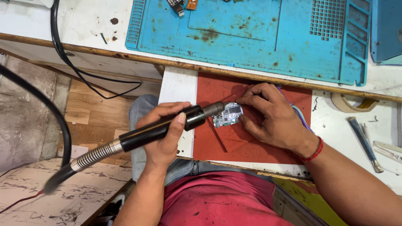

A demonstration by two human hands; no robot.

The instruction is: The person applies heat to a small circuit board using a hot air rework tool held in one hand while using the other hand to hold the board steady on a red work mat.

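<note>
My left hand (164, 133) grips a black hot-air wand (161, 127) with a coiled metal hose. The wand's metal nozzle (213, 109) points at a small green circuit board (228, 114). The board lies on a red mat (234, 138) on a pulled-out white shelf. My right hand (272, 115), with a red thread at the wrist, pins the board by its right edge with the fingertips. A few thin purple and green wires (298, 112) run under that hand.
A stained blue work mat (251, 33) covers the bench behind, with small parts (180, 6) at its far edge. A tape roll (347, 102), a metal hand tool (364, 142) and tweezers (389, 150) lie at the right. A black cable (67, 58) hangs at the left.
</note>
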